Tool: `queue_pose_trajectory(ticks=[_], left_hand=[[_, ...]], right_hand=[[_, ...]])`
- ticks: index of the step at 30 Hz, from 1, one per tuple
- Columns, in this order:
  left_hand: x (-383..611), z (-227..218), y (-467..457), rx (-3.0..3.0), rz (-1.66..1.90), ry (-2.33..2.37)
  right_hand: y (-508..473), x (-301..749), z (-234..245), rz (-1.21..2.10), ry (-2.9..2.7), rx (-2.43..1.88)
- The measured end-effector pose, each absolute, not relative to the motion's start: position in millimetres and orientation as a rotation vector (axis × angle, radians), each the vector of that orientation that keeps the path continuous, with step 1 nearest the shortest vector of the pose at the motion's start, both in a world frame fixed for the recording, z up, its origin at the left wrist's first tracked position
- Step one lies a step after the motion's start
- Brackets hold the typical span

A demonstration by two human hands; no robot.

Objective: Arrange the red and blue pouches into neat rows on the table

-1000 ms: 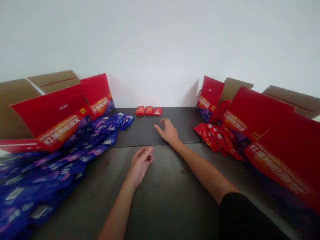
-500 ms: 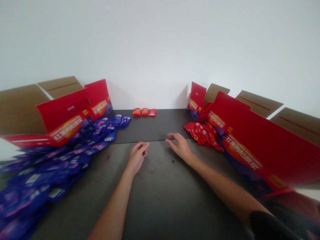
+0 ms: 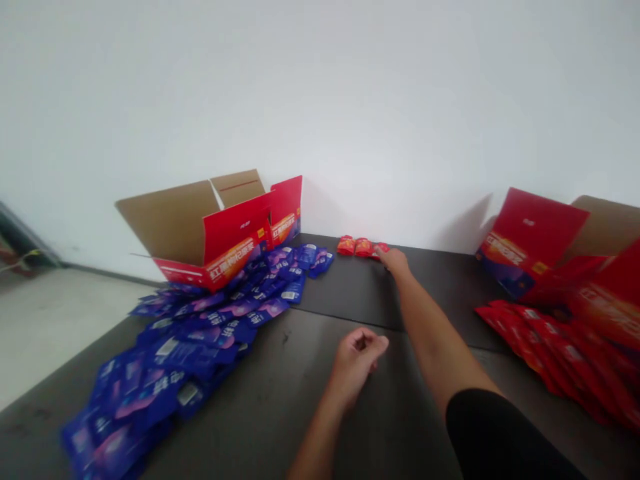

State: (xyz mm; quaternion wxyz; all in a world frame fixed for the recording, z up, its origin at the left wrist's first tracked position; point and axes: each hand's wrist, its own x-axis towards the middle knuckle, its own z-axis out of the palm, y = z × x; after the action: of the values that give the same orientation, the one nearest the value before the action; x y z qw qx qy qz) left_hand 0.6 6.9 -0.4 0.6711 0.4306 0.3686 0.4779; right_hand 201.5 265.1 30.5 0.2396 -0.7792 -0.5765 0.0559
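Note:
Several small red packets (image 3: 360,247) lie in a short row at the far edge of the dark table (image 3: 350,287), against the white wall. My right hand (image 3: 395,261) reaches far forward, its fingers touching the rightmost packet. Whether those fingers grip it is hard to see at this size. My left hand (image 3: 356,360) rests nearer to me on the tabletop, fingers curled in and holding nothing.
An open cardboard box with red printed flaps (image 3: 200,230) stands at the left, behind a spread of blue-purple sachets (image 3: 200,327). Red sachets (image 3: 555,353) and more red-flapped boxes (image 3: 530,243) are at the right. A pale floor (image 3: 60,320) lies beyond the table's left edge.
My right hand has stretched forward from the table's middle to the red packets. The view has swung left, shifting the table and boxes rightward. My left hand has moved only slightly.

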Motion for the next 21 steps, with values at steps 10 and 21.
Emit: queue_pose_trajectory(ticks=[10, 21], left_hand=[[0.1, -2.0, 8.2, 0.961, 1.069, 0.843], [0.0, -3.1, 6.4, 0.919, 1.098, 0.758]], right_hand=[[282.5, 206.5, 26.1, 0.267, -1.217, -2.3], [247.5, 222.0, 12.0, -0.232, -1.656, -2.096]])
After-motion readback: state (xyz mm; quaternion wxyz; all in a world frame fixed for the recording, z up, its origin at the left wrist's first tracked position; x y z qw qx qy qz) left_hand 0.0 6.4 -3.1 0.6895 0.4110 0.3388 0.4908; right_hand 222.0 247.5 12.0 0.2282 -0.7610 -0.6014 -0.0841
